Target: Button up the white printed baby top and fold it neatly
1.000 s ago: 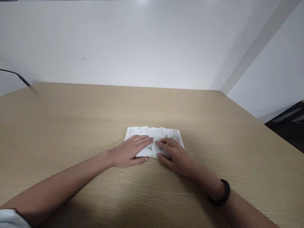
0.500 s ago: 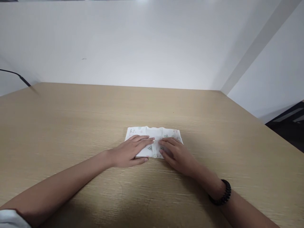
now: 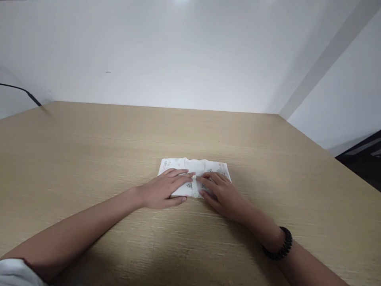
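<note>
A folded white baby shirt (image 3: 195, 166) with small printed figures lies on the wooden table (image 3: 143, 131). Its round neckline is at the far edge, and pale snap buttons run down the middle. My left hand (image 3: 165, 190) rests flat on the shirt's left part, fingers stretched toward the middle and thumb along the near edge. On the right part lies my right hand (image 3: 223, 194), fingers extended and slightly bent, pointing at the buttons. Neither hand grips the cloth. Both hands hide parts of the shirt's sides.
Behind the table stands a white wall (image 3: 166, 55). A black cable (image 3: 33, 97) comes in over the table's far left corner. Beyond the right edge is a dark object (image 3: 364, 159). A black bracelet (image 3: 281, 246) circles my right wrist.
The view has shifted very slightly. Both hands stay on the folded shirt in nearly the same places, with no clear movement of the cloth.
</note>
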### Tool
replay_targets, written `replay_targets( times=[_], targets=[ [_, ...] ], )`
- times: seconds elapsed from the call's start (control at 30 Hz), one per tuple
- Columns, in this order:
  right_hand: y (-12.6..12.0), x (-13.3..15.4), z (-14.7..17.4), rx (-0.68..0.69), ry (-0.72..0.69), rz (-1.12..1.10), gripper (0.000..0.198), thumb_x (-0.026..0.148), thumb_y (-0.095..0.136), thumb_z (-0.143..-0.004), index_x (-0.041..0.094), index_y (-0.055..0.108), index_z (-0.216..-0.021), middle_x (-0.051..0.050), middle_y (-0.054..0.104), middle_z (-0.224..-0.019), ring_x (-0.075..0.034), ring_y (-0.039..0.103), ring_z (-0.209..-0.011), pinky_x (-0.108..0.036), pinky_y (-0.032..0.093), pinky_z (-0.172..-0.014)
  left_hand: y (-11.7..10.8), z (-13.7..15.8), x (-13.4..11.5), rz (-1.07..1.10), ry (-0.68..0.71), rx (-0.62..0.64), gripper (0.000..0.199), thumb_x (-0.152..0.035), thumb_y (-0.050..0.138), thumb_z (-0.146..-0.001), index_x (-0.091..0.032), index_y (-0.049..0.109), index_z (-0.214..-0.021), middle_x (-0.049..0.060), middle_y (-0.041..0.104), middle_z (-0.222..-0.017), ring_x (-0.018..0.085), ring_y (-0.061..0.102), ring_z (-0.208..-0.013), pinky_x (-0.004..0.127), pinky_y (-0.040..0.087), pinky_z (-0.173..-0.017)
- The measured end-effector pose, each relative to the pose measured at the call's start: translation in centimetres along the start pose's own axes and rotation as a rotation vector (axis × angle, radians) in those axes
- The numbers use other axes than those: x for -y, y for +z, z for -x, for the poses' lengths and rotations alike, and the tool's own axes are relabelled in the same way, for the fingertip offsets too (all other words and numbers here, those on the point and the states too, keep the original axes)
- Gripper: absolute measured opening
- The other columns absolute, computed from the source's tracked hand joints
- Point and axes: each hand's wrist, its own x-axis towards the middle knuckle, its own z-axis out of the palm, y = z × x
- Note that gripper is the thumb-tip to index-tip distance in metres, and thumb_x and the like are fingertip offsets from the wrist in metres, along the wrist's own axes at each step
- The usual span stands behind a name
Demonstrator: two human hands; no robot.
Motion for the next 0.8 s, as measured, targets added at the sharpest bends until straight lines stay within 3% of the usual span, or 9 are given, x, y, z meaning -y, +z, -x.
replay_targets(
  times=[0.23,0.37,0.47,0.57,0.67,0.73,0.8],
  targets=[
    [0.2,0.1,-0.1,-0.068,0.043,-0.040,0.035,0.031,0.045,-0.098,0.015,0.054,-0.128,-0.015,0.063,-0.125,-0.027,0.057,-0.116,-0.048,0.048,-0.098,0.0,0.1,-0.2,0.014,-0.006,-0.017,0.052,-0.045,0.047,-0.097,-0.023,0.039,-0.143,0.010,0.035,-0.157,0.030,0.030,-0.144,0.049,0.028,-0.116],
    [-0.4,-0.6,0.0,-0.396,0.190,-0.026,0.031,0.030,0.035,-0.101,0.017,0.060,-0.114,-0.013,0.070,-0.110,-0.025,0.064,-0.103,-0.043,0.052,-0.091,-0.1,0.1,0.0,0.008,-0.023,-0.060,0.058,-0.050,0.048,-0.095,-0.022,0.035,-0.145,0.012,0.032,-0.157,0.032,0.030,-0.144,0.051,0.025,-0.118],
    [-0.9,-1.9,0.1,-0.540,0.267,0.072,0.036,0.033,0.032,-0.101,0.016,0.059,-0.118,-0.015,0.069,-0.115,-0.027,0.061,-0.111,-0.046,0.048,-0.097,-0.4,0.1,0.8,0.018,-0.138,-0.170,0.056,-0.050,0.042,-0.099,-0.022,0.031,-0.146,0.012,0.037,-0.155,0.030,0.033,-0.143,0.052,0.021,-0.120],
    [-0.8,-3.9,0.3,-0.458,0.335,0.157,0.044,0.036,0.030,-0.101,0.012,0.054,-0.130,-0.019,0.059,-0.132,-0.030,0.051,-0.126,-0.050,0.041,-0.105,-0.7,0.3,2.4,0.041,-0.347,-0.235,0.053,-0.047,0.028,-0.103,-0.020,0.029,-0.148,0.012,0.037,-0.155,0.027,0.029,-0.145,0.053,0.015,-0.121],
    [0.0,-5.8,0.7,-0.301,0.429,0.193,0.048,0.039,0.030,-0.100,0.011,0.054,-0.130,-0.020,0.055,-0.138,-0.033,0.046,-0.131,-0.055,0.039,-0.105,-0.9,0.7,4.3,0.071,-0.503,-0.179,0.057,-0.050,0.026,-0.102,-0.015,0.032,-0.147,0.015,0.030,-0.158,0.029,0.020,-0.148,0.055,0.011,-0.120],
    [0.5,-6.7,0.9,-0.261,0.467,0.185,0.047,0.041,0.033,-0.098,0.012,0.058,-0.124,-0.020,0.058,-0.133,-0.034,0.049,-0.128,-0.055,0.039,-0.104,-1.0,1.0,5.4,0.094,-0.544,-0.168,0.058,-0.051,0.028,-0.100,-0.013,0.040,-0.143,0.017,0.030,-0.157,0.030,0.020,-0.148,0.055,0.014,-0.119],
    [0.6,-7.2,1.0,-0.274,0.460,0.155,0.043,0.042,0.038,-0.096,0.013,0.062,-0.116,-0.019,0.062,-0.125,-0.033,0.053,-0.121,-0.053,0.041,-0.103,-1.2,1.2,6.1,0.132,-0.535,-0.207,0.054,-0.051,0.034,-0.098,-0.014,0.050,-0.133,0.017,0.039,-0.151,0.030,0.027,-0.144,0.053,0.022,-0.116]
  ],
)
